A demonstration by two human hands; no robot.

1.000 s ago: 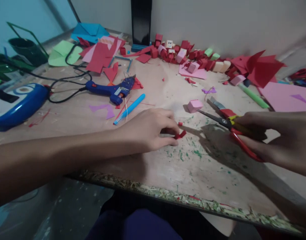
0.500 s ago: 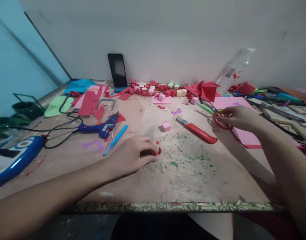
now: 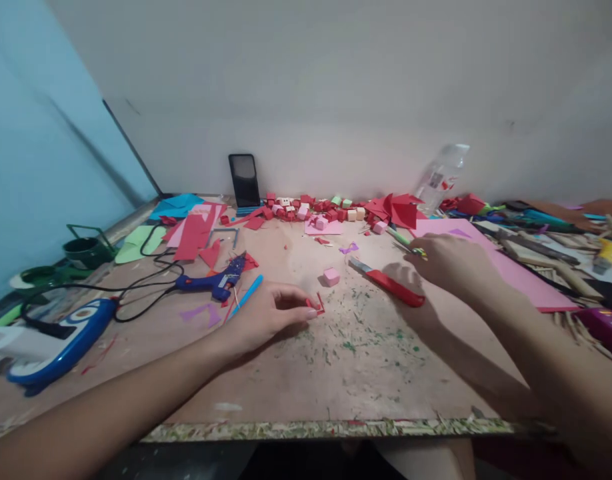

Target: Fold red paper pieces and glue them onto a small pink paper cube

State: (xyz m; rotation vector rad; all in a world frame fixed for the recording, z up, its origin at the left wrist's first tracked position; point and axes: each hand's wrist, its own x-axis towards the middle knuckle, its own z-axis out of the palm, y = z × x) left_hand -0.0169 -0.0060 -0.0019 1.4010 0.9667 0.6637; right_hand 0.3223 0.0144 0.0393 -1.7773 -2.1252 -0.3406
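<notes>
My left hand (image 3: pixel 279 310) is low over the tabletop. Its thumb and forefinger pinch a small bent red strip (image 3: pixel 321 306). Just beyond those fingertips sits a pink cube (image 3: pixel 331 277). On the right, my right hand (image 3: pixel 449 260) is palm down with curled fingers, and what they hold is hidden beneath it. A slim green-handled tool (image 3: pixel 399 235) and a small yellow piece (image 3: pixel 419 253) show at its fingertips. In front of that hand lies a red-handled knife (image 3: pixel 393 287), its blade pointing away to the left.
A blue glue gun (image 3: pixel 213 283) and a blue stick (image 3: pixel 249 293) lie left. Small red and pink cubes (image 3: pixel 306 207) line the wall, between a propped phone (image 3: pixel 245 181) and a plastic bottle (image 3: pixel 442 179). Pink sheets (image 3: pixel 506 267) lie right. Green scraps (image 3: pixel 351 343) dot the middle.
My right hand has moved slightly left and nearer the knife; the red loop handle seen by it before no longer shows. My left hand keeps its pinch on the red strip. The view has tilted up.
</notes>
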